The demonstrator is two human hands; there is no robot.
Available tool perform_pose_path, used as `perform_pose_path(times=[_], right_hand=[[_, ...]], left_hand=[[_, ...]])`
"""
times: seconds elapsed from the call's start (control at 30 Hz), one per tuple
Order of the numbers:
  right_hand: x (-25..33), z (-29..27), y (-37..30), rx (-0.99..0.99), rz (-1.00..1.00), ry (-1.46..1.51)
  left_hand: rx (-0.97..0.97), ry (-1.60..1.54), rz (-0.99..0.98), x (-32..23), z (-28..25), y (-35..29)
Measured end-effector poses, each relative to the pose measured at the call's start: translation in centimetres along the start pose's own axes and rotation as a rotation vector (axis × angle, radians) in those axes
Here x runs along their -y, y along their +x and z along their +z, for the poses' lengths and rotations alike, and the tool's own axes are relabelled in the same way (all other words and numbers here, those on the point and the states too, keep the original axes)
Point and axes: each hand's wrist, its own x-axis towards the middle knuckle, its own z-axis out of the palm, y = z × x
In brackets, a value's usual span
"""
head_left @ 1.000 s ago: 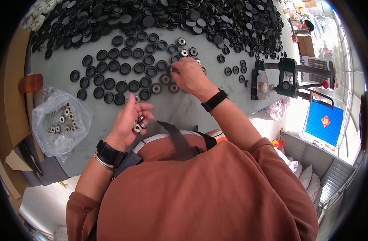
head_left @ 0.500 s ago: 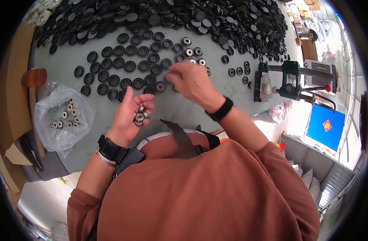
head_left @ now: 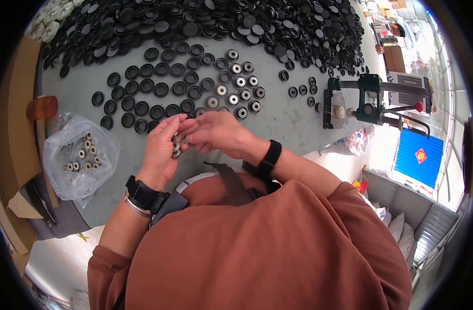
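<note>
My left hand [head_left: 160, 150] is cupped above the near side of the table, closed around several small metal bearings [head_left: 176, 149]. Against its fingers rests my right hand [head_left: 219, 135], with fingers bent toward the palm; whatever they pinch is hidden. Just beyond both hands, round black caps [head_left: 177, 88] lie hollow side up in loose rows. At the right end of these rows, several caps hold a shiny bearing [head_left: 239, 81] in the middle.
A clear plastic bag [head_left: 105, 173] of bearings lies at left, near a wooden-handled tool [head_left: 42, 108]. Black caps are heaped along the far side [head_left: 190, 29]. A green hand press [head_left: 369, 106] stands at right, with a few small black wheels [head_left: 293, 92] beside it.
My right hand has come back from the cap rows, leftward and nearer, to meet my left hand. More caps with bearings now show where it was. My left hand's fingers have curled in.
</note>
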Motion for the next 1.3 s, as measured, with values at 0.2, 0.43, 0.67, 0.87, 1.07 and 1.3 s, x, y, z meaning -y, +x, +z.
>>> perform_pose_path(times=[0.2, 0.43, 0.67, 0.87, 1.07, 1.3], right_hand=[[0.3, -4.4, 0.5, -0.209, -0.297, -0.392], [0.9, -9.8, 4.7, -0.671, -0.780, -1.150], [1.1, -9.5, 5.9, -0.633, -0.787, -1.187], [0.9, -9.5, 6.4, -0.618, -0.844, -1.191], [2.6, -9.1, 5.8, -0.618, -0.844, -1.432], [0.5, 0.0, 1.8, 0.123, -0.996, -0.933]], left_hand=[[-0.075, -0.077, -0.079, 0.5, -1.1, 0.1], [-0.080, -0.116, -0.144, 0.8, -1.3, 0.2], [-0.091, -0.120, -0.158, 0.6, -1.4, 0.1], [-0.088, -0.125, -0.162, 0.6, -1.5, 0.0], [-0.009, -0.217, -0.184, -0.6, 0.0, 0.0], [0.116, -0.177, -0.252, 0.5, -1.5, 0.3]])
